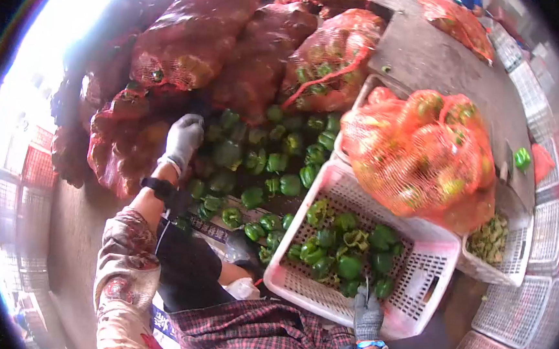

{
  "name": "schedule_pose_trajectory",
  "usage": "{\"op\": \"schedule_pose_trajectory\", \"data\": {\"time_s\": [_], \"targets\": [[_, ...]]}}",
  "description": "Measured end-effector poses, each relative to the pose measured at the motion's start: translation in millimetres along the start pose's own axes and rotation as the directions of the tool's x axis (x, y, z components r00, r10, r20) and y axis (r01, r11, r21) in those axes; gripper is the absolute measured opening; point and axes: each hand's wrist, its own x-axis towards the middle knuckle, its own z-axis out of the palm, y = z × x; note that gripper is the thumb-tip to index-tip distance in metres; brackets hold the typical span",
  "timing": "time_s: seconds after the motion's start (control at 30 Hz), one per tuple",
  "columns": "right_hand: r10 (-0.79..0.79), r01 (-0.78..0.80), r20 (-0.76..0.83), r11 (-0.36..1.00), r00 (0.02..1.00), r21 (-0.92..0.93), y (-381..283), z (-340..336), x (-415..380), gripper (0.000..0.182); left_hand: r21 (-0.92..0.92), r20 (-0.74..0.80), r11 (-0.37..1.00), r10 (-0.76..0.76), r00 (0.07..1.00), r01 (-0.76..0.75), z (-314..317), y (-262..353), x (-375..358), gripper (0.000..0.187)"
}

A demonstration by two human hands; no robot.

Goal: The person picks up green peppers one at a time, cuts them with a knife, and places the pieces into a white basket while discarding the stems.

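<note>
My left hand [185,139], in a grey glove, is closed beside the dark edge of the red mesh sacks, left of loose green peppers [252,197]; what it grips is hidden. My right hand [368,315], also gloved, is closed at the near rim of a white crate [441,276]. A thin pale item [367,283] sticks up from its fingers, too small to make out. Several green peppers [349,267] lie inside the crate, just beyond that hand.
Full red mesh sacks [195,32] are piled at the back and left. An orange mesh bag of peppers [423,162] rests behind the crate. At the right are a smaller crate of trimmings [490,241], a board [443,63] and stacked empty crates [513,307].
</note>
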Motion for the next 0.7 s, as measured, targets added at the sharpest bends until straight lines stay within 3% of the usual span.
{"op": "schedule_pose_trajectory", "data": {"time_s": [0.03, 0.07, 0.1, 0.13, 0.17, 0.23, 0.3, 0.33, 0.43, 0.47, 0.5, 0.53, 0.57, 0.6, 0.67, 0.7], "targets": [[-0.071, 0.073, 0.022, 0.89, 0.997, -0.45, -11, -3, 0, 0.028, 0.152, -0.026, 0.988, 0.034, 0.999, -0.029, -1, -16, -9, 0.019], [-0.07, 0.089, 0.058, 0.891, 0.996, -0.445, -22, -4, 1, 0.027, 0.473, 0.119, 0.847, 0.211, 0.97, -0.242, -10, -92, 25, 0.022], [-0.066, 0.099, 0.089, 0.891, 0.994, -0.443, -31, -6, 1, 0.027, 0.56, 0.245, 0.811, 0.034, 0.969, -0.17, -7, -127, 34, 0.032], [-0.063, 0.109, 0.118, 0.892, 0.991, -0.438, -33, -4, 2, 0.027, 0.605, 0.122, 0.794, -0.162, 0.979, 0.056, 16, -111, 9, 0.041], [-0.01, 0.057, 0.126, 0.926, 0.992, -0.374, -15, 0, 4, 0.028, 0.743, 0.121, 0.669, -0.129, 0.984, -0.003, 30, -102, -3, 0.063], [0.09, -0.009, 0.11, 0.811, 0.99, -0.586, -8, 2, 6, 0.024, 0.872, 0.291, 0.407, 0.016, 0.956, -0.272, 51, -113, 2, 0.076], [0.245, -0.213, 0.088, 0.937, 0.965, -0.277, -33, 0, 6, 0.02, 0.882, 0.446, 0.206, -0.075, 0.892, -0.424, 65, -136, 33, 0.083], [0.216, -0.177, 0.08, 0.924, 0.973, -0.339, -23, 1, 8, 0.021, 0.858, 0.514, 0.105, -0.133, 0.848, -0.503, 73, -147, 46, 0.087], [0.133, -0.084, 0.061, 0.858, 0.989, -0.506, 62, 10, -6, 0.024, 0.833, 0.551, 0.106, -0.249, 0.796, -0.543, 88, -134, 67, 0.091], [0.285, -0.282, 0.007, 0.947, 0.959, 0.152, 93, 21, -12, 0.03, 0.832, 0.546, 0.099, -0.32, 0.774, -0.546, 93, -130, 75, 0.094], [0.058, -0.05, 0.04, 0.981, 0.998, -0.19, 85, 17, -10, 0.03, 0.836, 0.545, 0.113, -0.288, 0.787, -0.537, 99, -130, 79, 0.09], [-0.142, 0.199, 0.15, 0.848, 0.978, -0.492, 72, 11, -7, 0.03, 0.839, 0.543, 0.128, -0.256, 0.8, -0.529, 103, -131, 81, 0.087], [-0.281, 0.422, 0.315, 0.575, 0.906, -0.701, 55, 7, -5, 0.031, 0.841, 0.541, 0.141, -0.223, 0.811, -0.522, 105, -133, 82, 0.083], [-0.096, 0.243, 0.238, 0.636, 0.967, -0.732, 47, 8, -5, 0.032, 0.826, 0.562, 0.145, -0.146, 0.814, -0.544, 103, -141, 85, 0.084], [0.284, -0.126, 0.088, 0.655, 0.955, -0.745, 22, 14, -3, 0.036, 0.862, 0.475, 0.276, -0.146, 0.868, -0.425, 100, -126, 71, 0.083], [0.198, -0.101, 0.072, 0.74, 0.978, -0.665, 1, 11, 1, 0.028, 0.874, 0.422, 0.332, -0.157, 0.893, -0.355, 92, -114, 60, 0.083]]}}
